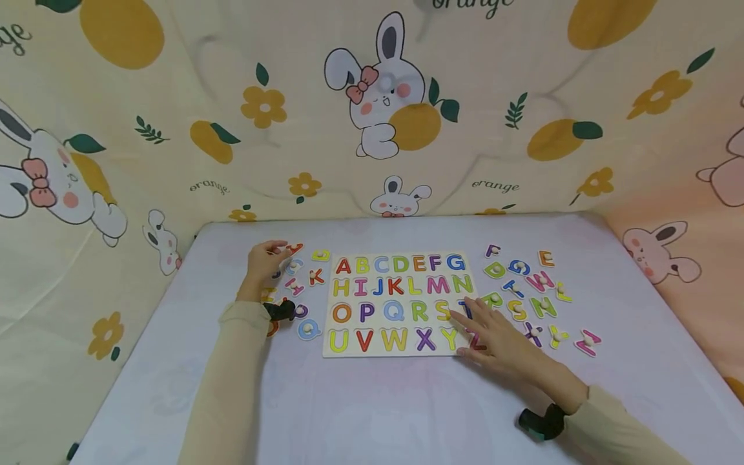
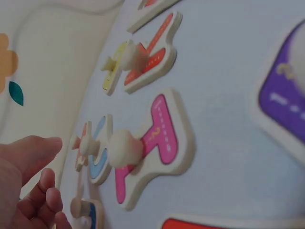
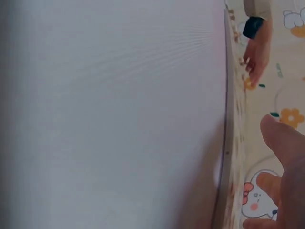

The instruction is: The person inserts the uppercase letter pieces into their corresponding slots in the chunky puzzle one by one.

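Carrying everything, the white counter (image 1: 378,407) has an alphabet board (image 1: 407,299) mid-counter, long axis running left-right, letter tops pointing to the far side. Right hand (image 1: 494,336)'s over the board's right end, fingers loose, grasping nothing. Left hand (image 1: 268,260)'s fingers are relaxed too, just beside a red letter piece (image 1: 296,248); can't tell if they're touching. More loose letters (image 1: 309,330) flank the board.

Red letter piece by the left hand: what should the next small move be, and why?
Probably a gentle pinch on the knob of the red letter piece with the left hand. In the left wrist view, its thumb and fingers are parted, nothing shows between them, and the thumb tip seems close to that knob.
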### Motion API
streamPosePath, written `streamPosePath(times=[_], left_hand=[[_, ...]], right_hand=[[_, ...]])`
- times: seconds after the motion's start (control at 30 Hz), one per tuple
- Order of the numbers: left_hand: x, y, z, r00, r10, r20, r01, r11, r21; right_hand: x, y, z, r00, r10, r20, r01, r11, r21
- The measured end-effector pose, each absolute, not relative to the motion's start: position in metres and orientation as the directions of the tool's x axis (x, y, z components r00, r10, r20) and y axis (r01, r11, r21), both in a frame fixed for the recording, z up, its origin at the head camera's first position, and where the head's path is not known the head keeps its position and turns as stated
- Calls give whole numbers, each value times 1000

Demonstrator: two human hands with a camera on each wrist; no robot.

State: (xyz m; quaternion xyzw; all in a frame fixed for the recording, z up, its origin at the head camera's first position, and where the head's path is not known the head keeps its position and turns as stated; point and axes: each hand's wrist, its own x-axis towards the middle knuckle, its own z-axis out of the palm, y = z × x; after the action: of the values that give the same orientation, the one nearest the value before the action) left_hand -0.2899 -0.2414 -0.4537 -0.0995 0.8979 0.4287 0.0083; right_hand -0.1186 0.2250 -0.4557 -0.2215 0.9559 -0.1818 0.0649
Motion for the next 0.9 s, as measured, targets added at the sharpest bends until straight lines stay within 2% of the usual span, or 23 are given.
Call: streamPosePath(times=[0.13, 0.4, 0.9], left_hand=[[-296, -240, -456, -974, -185, -127, -215, 610, 763], [-302, -238, -459, -981, -176, -84, -178, 634, 753], [-309, -234, -467, -974, -203, -101, -211, 645, 734]], right_hand=[[-117, 227, -460, -897, -439, -47, -392, 840, -375], [-118, 225, -462, -903, -423, -78, -362, 844, -396], [-117, 218, -460, -916, -394, -74, -337, 857, -389]])
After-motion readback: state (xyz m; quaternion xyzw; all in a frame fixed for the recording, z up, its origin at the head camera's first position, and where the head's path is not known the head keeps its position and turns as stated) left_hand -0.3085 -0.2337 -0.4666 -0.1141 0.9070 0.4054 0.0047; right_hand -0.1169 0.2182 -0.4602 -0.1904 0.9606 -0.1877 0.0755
